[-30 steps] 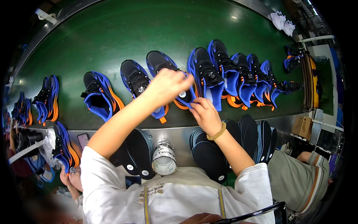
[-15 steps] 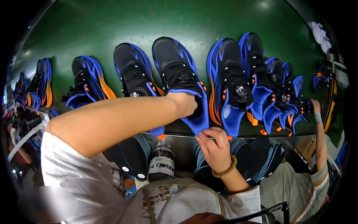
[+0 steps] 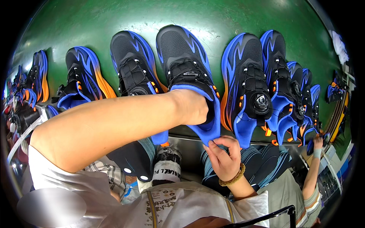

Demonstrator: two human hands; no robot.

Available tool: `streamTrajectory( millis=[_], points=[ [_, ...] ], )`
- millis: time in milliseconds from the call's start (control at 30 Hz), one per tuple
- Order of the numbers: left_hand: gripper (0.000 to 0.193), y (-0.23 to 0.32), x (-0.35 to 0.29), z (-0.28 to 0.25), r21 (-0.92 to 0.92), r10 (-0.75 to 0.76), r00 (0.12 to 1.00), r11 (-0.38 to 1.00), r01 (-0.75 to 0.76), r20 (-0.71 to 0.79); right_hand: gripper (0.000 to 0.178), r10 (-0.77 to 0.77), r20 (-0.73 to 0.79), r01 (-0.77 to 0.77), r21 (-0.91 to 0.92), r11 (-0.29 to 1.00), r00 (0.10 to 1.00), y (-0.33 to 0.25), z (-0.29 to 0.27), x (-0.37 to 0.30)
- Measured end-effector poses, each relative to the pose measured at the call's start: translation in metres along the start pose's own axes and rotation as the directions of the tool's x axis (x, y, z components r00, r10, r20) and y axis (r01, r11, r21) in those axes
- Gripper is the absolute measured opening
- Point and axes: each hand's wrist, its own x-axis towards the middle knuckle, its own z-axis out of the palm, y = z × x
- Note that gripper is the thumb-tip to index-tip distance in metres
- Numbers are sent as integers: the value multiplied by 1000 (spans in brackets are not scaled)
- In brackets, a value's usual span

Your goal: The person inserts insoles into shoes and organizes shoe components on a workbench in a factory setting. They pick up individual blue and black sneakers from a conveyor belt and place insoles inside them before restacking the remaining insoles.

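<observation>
A black and blue sneaker (image 3: 181, 47) lies in front of me on the green worktop, toe pointing away. My left hand (image 3: 192, 107) is pushed into its opening; the fingers are hidden inside the shoe. At the near edge, my right hand (image 3: 224, 157) pinches the blue padded heel (image 3: 207, 131) of the same sneaker between thumb and fingers. A second sneaker (image 3: 131, 49) stands close on the left, partly covered by my forearm. On the right sits another sneaker (image 3: 243, 57) with a round dial on its tongue.
More sneakers (image 3: 81, 68) line the green worktop (image 3: 114, 15) on both sides. Stacks of dark insoles (image 3: 131, 161) hang below its near edge, beside a cylinder with a white label (image 3: 166, 171). At far right a co-worker's hand (image 3: 318, 141) reaches in.
The whole view has shifted slightly. My left hand has turned a little within the shoe, while my right hand keeps its pinch on the heel. The co-worker's hand has moved nearer the worktop's front edge.
</observation>
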Motion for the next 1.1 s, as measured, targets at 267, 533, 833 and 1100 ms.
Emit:
streamTrajectory(
  millis=[267, 533, 833, 1100],
  points=[
    [20, 23, -5, -21, -592, -174, 975, 804, 59, -140, 35, -8, 48, 16, -159, 987, 999, -25, -24, -9],
    [43, 67, -120, 41, -881, -893, -98, 449, -148, -439, 52, 338, 41, -296, -391, 871, 940, -47, -45, -180],
    [44, 65, -76, 108, -633, -671, -144, 574, 520, -727, 60, 281, -94, -296, -346, 890, 955, -55, -60, -230],
    [43, 26, -81, 106, -926, -911, -221, 371, -75, -347, 69, 494, 136, -390, -454, 801, 858, -46, -57, -211]
  ],
)
